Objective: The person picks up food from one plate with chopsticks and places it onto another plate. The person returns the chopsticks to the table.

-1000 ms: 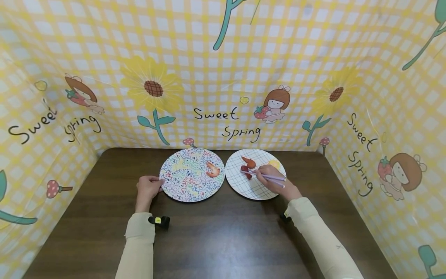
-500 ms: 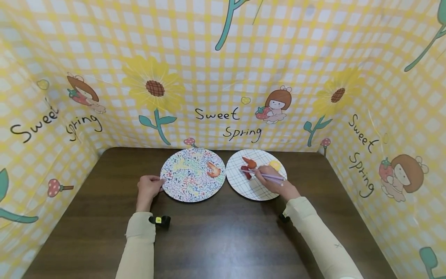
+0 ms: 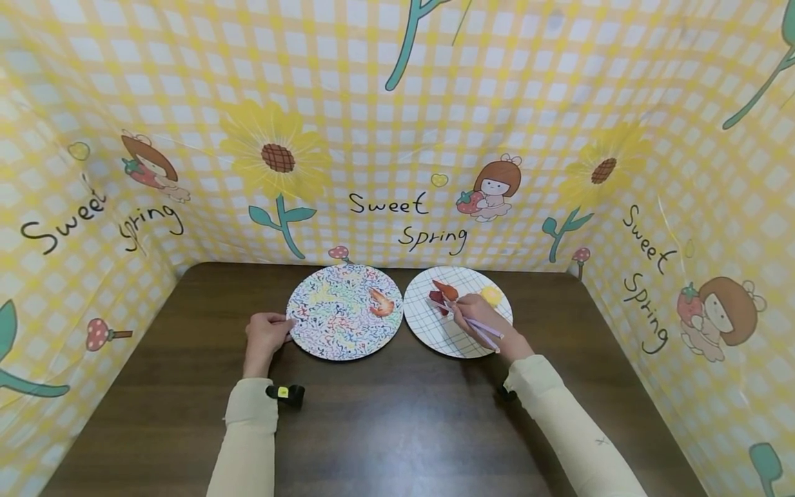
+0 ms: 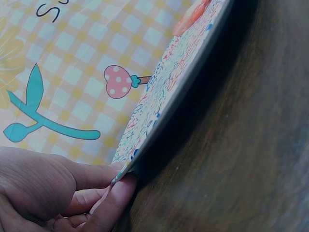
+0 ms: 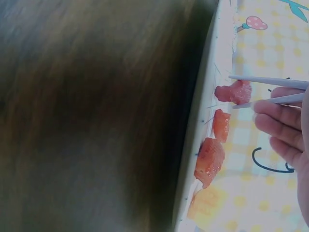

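At the left, my left hand (image 3: 266,338) pinches the rim of a round plate (image 3: 338,345) with a multicoloured squiggle pattern, thumb above and fingers below in the left wrist view. A cooked shrimp (image 3: 381,304) lies on that plate's right side. My right hand (image 3: 487,321) holds a pair of pale purple chopsticks (image 3: 484,327) over a white plate with a grid pattern (image 3: 428,334). The chopstick tips are spread on either side of a dark red, meat-like piece (image 5: 240,92); whether they touch it I cannot tell. Beside it lies an orange-brown piece shaped like a chicken wing (image 3: 446,290).
A yellow round piece (image 3: 491,297) sits at the grid plate's right, behind my right hand. The two plates stand side by side at the back of the brown table (image 3: 373,428). A yellow checked cloth (image 3: 385,138) walls the back and both sides.
The chopsticks have spread and tilted, their rear ends moving down. The dark red piece has turned slightly and shifted a little back. My left hand keeps its place on the plate rim.
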Motion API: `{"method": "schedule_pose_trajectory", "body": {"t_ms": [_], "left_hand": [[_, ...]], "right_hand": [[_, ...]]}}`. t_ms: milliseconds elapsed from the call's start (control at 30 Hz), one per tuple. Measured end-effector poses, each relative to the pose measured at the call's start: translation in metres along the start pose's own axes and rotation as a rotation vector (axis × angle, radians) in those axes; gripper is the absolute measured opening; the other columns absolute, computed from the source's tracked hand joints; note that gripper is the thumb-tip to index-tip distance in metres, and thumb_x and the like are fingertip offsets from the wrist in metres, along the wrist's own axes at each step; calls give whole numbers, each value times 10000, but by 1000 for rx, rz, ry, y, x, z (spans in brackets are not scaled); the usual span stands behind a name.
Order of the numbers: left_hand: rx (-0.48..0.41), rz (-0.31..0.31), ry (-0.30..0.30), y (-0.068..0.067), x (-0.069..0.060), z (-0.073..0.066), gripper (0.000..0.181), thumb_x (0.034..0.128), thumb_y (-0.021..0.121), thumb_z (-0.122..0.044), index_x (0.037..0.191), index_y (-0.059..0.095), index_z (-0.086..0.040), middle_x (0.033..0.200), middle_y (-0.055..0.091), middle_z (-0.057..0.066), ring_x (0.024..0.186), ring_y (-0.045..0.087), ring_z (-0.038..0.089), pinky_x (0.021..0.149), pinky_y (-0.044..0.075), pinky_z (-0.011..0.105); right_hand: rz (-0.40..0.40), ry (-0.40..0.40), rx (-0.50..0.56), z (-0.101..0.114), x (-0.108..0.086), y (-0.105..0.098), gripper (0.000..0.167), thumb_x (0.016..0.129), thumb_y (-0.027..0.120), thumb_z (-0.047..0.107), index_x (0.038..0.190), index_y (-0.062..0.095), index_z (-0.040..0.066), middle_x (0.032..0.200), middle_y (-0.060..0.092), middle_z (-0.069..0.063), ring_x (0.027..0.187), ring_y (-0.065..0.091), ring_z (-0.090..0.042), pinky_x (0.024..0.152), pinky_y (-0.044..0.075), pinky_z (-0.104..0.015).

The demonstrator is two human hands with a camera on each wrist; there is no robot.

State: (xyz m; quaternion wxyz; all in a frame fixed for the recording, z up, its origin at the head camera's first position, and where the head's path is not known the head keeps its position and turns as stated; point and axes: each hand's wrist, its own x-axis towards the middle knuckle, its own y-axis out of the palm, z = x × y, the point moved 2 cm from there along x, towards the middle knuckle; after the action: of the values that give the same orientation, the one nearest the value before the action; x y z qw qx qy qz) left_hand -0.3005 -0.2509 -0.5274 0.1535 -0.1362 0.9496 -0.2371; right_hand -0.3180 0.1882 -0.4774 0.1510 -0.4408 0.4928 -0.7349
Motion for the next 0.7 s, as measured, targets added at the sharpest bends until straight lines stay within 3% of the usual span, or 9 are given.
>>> {"method": "schedule_pose_trajectory", "body": {"t_ms": [100,400,700], "left_hand": [[0,1,0,0,0,0,375,971,669,-166,1214,651,120,1147,672,279,672,640,50,598,521,187],[-5,5,-7,-1,-2,-1,376,974,671,-163,1218,645,122,1142,676,277,678,644,56,599,522,190],[-3,2,0,0,-2,-1,376,975,668,-166,1220,650,118,1163,671,287,675,650,53,605,527,189]], "right_hand": [[-54,-72,-75,1,0,1,131,872,647,-19,750,693,-21,698,669,-112,664,614,-267,683,522,-399],[-61,-84,-114,3,-2,1,178,900,623,39,981,735,-75,864,728,-168,795,665,-319,771,542,-443],[-109,-177,-152,3,5,5,157,858,638,22,975,725,-38,863,743,-135,769,648,-305,759,539,-427]]}}
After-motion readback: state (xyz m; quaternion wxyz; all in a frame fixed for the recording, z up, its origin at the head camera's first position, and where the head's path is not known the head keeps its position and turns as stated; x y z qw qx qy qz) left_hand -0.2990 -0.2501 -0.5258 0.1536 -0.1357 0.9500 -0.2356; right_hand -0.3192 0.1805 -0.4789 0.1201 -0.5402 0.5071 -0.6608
